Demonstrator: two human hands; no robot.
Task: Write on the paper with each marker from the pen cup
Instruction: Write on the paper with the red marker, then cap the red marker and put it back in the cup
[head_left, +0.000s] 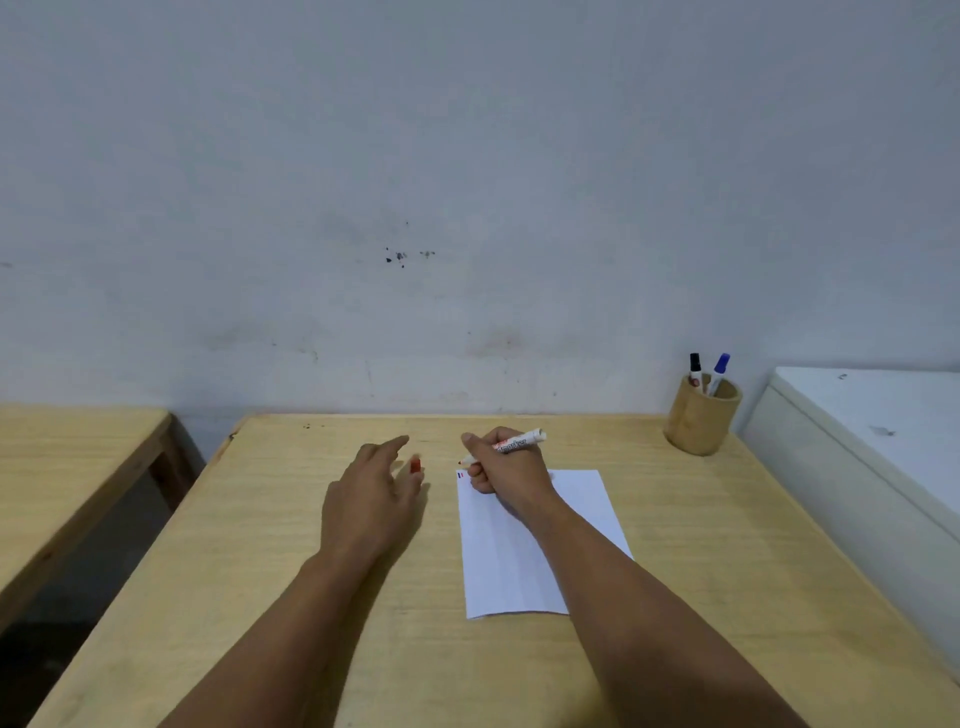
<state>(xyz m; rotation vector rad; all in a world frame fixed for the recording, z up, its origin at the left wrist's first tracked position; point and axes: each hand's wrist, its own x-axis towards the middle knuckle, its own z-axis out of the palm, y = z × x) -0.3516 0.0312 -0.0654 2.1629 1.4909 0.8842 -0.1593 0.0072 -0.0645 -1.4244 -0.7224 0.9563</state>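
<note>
A white sheet of paper (519, 566) lies on the wooden table (260, 571), with small blue and red marks at its top left corner. My right hand (506, 470) rests on the paper's top edge, shut on an uncapped red marker (514, 445) whose tip points left, just above that corner. My left hand (371, 499) lies to the left of the paper, holding the red cap (415, 465) at its fingertips, index finger stretched out. At the table's far right corner stands a wooden pen cup (701, 418) holding a black marker (695, 368) and a blue marker (719, 371).
A second wooden table (67, 467) stands to the left across a dark gap. A white cabinet or box (857, 447) borders the table on the right. A stained grey wall (467, 208) rises right behind the table.
</note>
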